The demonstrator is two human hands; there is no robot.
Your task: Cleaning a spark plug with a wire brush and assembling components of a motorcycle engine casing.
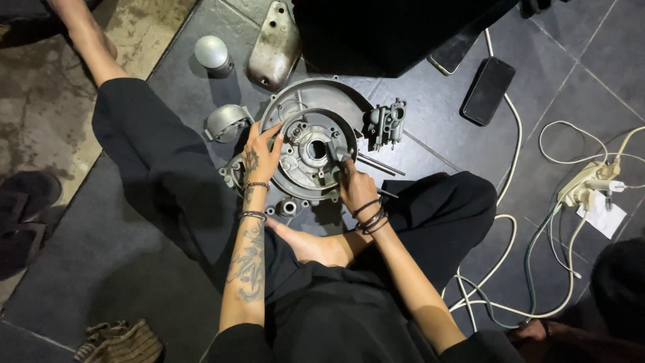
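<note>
At far left a woven bag (121, 341) lies on the dark tiled floor (101, 269), well apart from the work. Nearer the middle, a round grey cap (212, 52) and a curved metal cover (274, 44) sit at the top, with a small ring-shaped housing (227, 122) just below them.

The left hand (261, 156) lies flat, fingers spread, on the left rim of the engine case (310, 149); its grip is wide and holds nothing, only pressing the case down. The case rests on the floor between the person's legs, open face up, its round bore in the middle.

The right hand (355, 188) is closed around a small tool (338, 152) whose tip reaches in beside the bore. The tool's kind is too small to tell.

The step in hand looks like work on a fitting inside the case, one hand steadying and the other working the tool. The next move would seem to call for firm bracing from the left hand, so the case does not turn, and a square seat of the tool tip.

Just right of the case stands a carburettor (386, 123), with thin rods (379, 163) beside it. Further right lie a phone (488, 90), white cables (510, 202) and a power strip (586, 187).
</note>
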